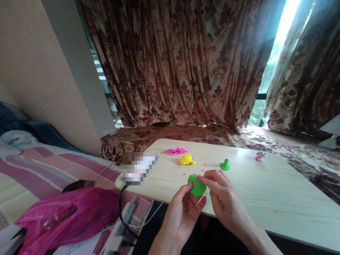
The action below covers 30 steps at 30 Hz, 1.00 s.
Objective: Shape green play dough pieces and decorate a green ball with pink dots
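Observation:
My left hand (183, 216) holds a flat round green disc of modelling clay (198, 190) above the table's near edge, with the thumb on its face and fingers behind. A few small pink dots sit on the upper left of the disc. The fingertips of my right hand (225, 193) are pinched together at the disc's upper edge, beside the dots; anything between them is hidden. Tiny pink bits (203, 170) lie on the table just beyond. Farther back are a lumpy yellow piece of clay (187, 159) and a tangle of pink clay strands (176, 150).
On the pale wooden table (265, 191) stand a green clay piece with an upright stem (225, 164) and a small pink-and-green clay figure (260, 156). A blurred-out device (139, 168) with a black cable lies at the left. A pink plastic bag (71, 216) rests beside the bed.

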Each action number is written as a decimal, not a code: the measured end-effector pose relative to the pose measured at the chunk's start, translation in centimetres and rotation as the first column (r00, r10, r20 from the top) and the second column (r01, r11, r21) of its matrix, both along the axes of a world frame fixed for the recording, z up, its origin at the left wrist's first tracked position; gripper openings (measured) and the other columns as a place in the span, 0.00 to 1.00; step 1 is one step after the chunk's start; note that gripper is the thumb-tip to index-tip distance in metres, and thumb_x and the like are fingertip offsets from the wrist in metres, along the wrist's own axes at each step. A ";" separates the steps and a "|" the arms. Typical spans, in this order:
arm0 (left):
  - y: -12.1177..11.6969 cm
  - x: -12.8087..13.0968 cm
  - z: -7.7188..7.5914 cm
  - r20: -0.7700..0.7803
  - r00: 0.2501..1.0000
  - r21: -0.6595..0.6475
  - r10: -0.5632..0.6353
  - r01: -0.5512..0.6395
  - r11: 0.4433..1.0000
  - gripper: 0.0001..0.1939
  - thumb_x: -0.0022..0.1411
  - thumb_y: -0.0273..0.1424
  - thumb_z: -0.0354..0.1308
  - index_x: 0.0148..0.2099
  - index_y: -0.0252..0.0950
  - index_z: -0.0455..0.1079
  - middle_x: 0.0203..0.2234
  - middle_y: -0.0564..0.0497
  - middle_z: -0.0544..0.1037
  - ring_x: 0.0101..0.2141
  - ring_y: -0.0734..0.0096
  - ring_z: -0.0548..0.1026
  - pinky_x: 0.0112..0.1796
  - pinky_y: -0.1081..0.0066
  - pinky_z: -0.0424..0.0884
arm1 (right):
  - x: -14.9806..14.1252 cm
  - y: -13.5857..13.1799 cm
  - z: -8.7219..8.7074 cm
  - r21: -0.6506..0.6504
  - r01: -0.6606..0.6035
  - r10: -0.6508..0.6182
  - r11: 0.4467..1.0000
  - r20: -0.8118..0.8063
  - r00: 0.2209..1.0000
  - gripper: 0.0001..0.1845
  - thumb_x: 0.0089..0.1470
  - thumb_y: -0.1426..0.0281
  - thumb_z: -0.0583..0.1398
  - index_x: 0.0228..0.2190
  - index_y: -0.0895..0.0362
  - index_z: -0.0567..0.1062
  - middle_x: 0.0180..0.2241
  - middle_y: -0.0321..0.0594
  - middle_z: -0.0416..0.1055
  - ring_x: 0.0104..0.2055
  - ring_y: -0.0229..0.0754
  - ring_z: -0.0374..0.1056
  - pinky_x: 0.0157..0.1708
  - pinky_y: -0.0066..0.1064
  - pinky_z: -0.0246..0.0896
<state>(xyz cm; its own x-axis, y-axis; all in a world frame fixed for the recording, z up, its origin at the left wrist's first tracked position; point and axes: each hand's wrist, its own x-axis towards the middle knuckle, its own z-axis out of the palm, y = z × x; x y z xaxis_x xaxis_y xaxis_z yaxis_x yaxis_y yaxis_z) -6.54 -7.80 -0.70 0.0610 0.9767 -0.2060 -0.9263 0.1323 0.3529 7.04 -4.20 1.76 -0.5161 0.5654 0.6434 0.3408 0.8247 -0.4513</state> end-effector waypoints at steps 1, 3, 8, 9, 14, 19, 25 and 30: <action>0.0 0.0 0.0 0.001 1.000 -0.001 0.000 0.000 1.000 0.11 0.55 0.23 0.57 0.42 0.34 0.70 0.34 0.51 0.78 0.32 0.72 0.74 0.36 0.67 0.71 | 0.0 0.0 0.0 0.003 0.005 -0.005 1.000 0.005 1.000 0.25 0.51 0.84 0.48 0.48 0.54 0.69 0.42 0.44 0.61 0.46 0.45 0.57 0.43 0.38 0.59; -0.1 0.0 0.0 -0.005 1.000 -0.010 0.005 -0.005 1.000 0.11 0.55 0.23 0.57 0.42 0.34 0.70 0.34 0.51 0.78 0.32 0.72 0.75 0.36 0.67 0.71 | 0.1 0.0 0.1 0.006 0.010 -0.010 1.000 0.000 1.000 0.26 0.51 0.84 0.48 0.49 0.56 0.67 0.42 0.45 0.62 0.45 0.45 0.57 0.43 0.38 0.59; -0.2 0.2 0.0 -0.010 1.000 -0.019 0.019 -0.019 1.000 0.11 0.55 0.23 0.57 0.42 0.34 0.70 0.34 0.51 0.78 0.31 0.73 0.75 0.35 0.67 0.71 | 0.2 0.1 0.1 0.039 0.011 -0.013 0.999 0.039 0.999 0.28 0.50 0.84 0.48 0.50 0.53 0.67 0.43 0.44 0.62 0.45 0.46 0.57 0.43 0.39 0.59; -0.1 0.2 0.0 -0.005 1.000 -0.020 0.019 -0.020 1.000 0.11 0.55 0.23 0.57 0.42 0.34 0.70 0.34 0.51 0.78 0.31 0.73 0.75 0.36 0.68 0.71 | 0.2 0.1 0.1 0.047 0.011 -0.014 0.999 0.057 0.998 0.28 0.49 0.84 0.49 0.50 0.52 0.67 0.43 0.44 0.62 0.45 0.46 0.58 0.43 0.40 0.59; 0.1 0.2 0.0 -0.010 1.000 -0.028 0.018 -0.018 0.999 0.10 0.54 0.23 0.58 0.41 0.34 0.70 0.33 0.51 0.78 0.31 0.73 0.74 0.36 0.68 0.71 | 0.2 0.4 -0.3 0.013 0.009 -0.010 1.000 0.017 1.000 0.27 0.51 0.83 0.49 0.50 0.52 0.67 0.42 0.44 0.63 0.45 0.46 0.59 0.43 0.40 0.59; -0.1 0.5 -0.1 -0.094 0.995 0.003 0.023 -0.023 1.000 0.11 0.55 0.26 0.58 0.42 0.34 0.70 0.37 0.48 0.76 0.32 0.73 0.73 0.36 0.69 0.71 | 0.1 1.5 -0.7 -0.338 -0.007 -0.093 0.941 -0.281 0.955 0.18 0.57 0.71 0.50 0.50 0.55 0.65 0.37 0.42 0.68 0.40 0.42 0.64 0.40 0.36 0.61; -0.6 1.1 -0.1 -0.208 0.977 0.079 0.038 -0.022 0.997 0.09 0.56 0.28 0.56 0.41 0.33 0.70 0.40 0.45 0.74 0.36 0.69 0.73 0.35 0.71 0.71 | 0.4 2.2 0.0 -0.685 -0.322 -0.038 0.654 -0.454 0.890 0.19 0.53 0.65 0.57 0.46 0.58 0.67 0.31 0.39 0.72 0.33 0.39 0.67 0.33 0.31 0.62; -0.2 0.8 0.0 -0.242 0.969 0.073 -0.053 0.072 0.995 0.12 0.57 0.34 0.55 0.42 0.33 0.69 0.34 0.46 0.75 0.32 0.69 0.73 0.34 0.68 0.72 | 1.3 2.8 1.0 -0.721 -0.375 0.087 0.584 -0.403 0.911 0.17 0.50 0.66 0.60 0.42 0.59 0.70 0.28 0.37 0.71 0.31 0.37 0.68 0.31 0.29 0.62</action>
